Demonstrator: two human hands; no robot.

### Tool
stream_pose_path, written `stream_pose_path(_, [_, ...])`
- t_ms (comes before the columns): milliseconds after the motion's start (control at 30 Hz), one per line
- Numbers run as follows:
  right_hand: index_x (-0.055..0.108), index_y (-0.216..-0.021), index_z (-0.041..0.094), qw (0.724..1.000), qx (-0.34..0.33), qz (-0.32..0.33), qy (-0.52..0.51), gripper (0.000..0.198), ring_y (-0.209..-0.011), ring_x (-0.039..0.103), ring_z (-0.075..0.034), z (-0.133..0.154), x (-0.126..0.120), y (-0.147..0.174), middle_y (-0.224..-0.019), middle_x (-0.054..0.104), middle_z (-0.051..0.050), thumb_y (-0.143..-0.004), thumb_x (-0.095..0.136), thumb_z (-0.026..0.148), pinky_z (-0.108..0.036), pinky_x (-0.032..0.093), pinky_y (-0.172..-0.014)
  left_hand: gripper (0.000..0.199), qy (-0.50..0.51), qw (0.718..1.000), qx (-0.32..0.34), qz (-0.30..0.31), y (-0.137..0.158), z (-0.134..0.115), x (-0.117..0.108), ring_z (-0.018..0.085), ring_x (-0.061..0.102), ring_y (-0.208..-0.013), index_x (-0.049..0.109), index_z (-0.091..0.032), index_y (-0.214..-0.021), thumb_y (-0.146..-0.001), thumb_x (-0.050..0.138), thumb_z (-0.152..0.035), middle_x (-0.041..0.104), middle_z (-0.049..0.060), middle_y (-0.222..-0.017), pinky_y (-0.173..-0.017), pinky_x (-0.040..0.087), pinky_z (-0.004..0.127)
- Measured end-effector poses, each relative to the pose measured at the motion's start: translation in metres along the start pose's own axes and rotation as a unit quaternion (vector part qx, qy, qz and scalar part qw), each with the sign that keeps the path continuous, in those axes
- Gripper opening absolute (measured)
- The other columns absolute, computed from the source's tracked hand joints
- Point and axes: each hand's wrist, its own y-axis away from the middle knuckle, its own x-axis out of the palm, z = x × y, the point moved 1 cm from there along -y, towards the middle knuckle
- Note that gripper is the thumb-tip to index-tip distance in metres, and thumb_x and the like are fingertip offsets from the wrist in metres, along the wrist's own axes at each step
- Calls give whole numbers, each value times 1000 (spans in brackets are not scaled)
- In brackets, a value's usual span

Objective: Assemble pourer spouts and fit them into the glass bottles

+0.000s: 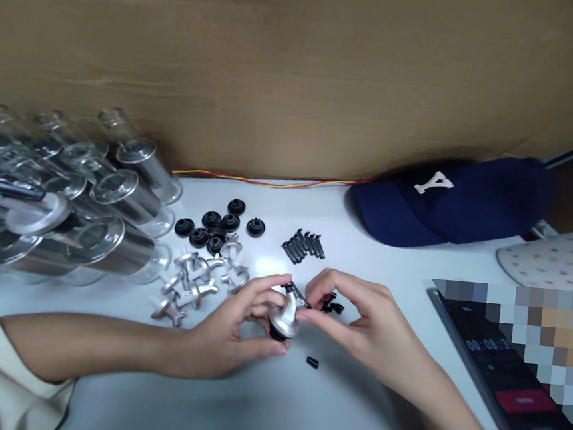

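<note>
My left hand (pixel 236 331) is closed around a silver pourer spout (pixel 285 320) with a black rubber stopper at its base. A narrow black lever (pixel 300 294) lies along the top of the spout. The thumb and forefinger of my right hand (pixel 358 315) pinch the lever's near end beside the spout. Behind the right fingers lie several small black pieces (pixel 337 308), partly hidden. One small black cap (pixel 312 362) rests on the table below my hands. Left of them are several loose silver spouts (pixel 199 292), with black stoppers (pixel 255 227) and black levers (pixel 304 246) farther back.
Several glass bottles with metal bands (pixel 135 255) crowd the left, one fitted with a spout (pixel 40 215). A cardboard wall (pixel 279 74) closes the back, with wires along its foot. A navy cap (pixel 448 202) and a phone showing a timer (pixel 493 374) are at right.
</note>
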Motion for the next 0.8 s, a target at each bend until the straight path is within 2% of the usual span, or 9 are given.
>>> stream_pose_path(233, [48,-70,20,999,-13,32,4,15,-62,55,-11,0,3,3,-70,59,0,-82,57,19,-22,44,-59,67,-14,1000,-15,-9,0,1,-1,13,59,-86,36,-25,-132,-75,70,-18,58,6,-105,-77,51,29])
stream_pose_path(433, [40,-64,20,999,-12,50,3,23,-56,48,-9,0,8,3,-61,51,4,-82,55,22,-19,39,-54,68,-15,999,8,37,-1,1,1,14,61,-89,34,-26,-132,-75,70,-17,61,7,-112,-77,50,28])
stream_pose_path(567, [35,-61,20,998,14,66,10,30,-51,43,-8,0,11,4,-55,45,5,-83,56,26,-18,34,-47,69,-29,998,-1,54,0,-1,1,17,61,-93,36,-26,-133,-74,71,-20,63,7,-107,-79,50,31])
stream_pose_path(800, [44,-68,20,998,17,55,-14,19,-55,48,-9,2,8,4,-62,53,3,-86,51,22,-19,37,-50,67,-23,1000,19,0,0,-3,-1,13,60,-88,32,-26,-134,-78,67,-17,59,5,-107,-76,49,26])
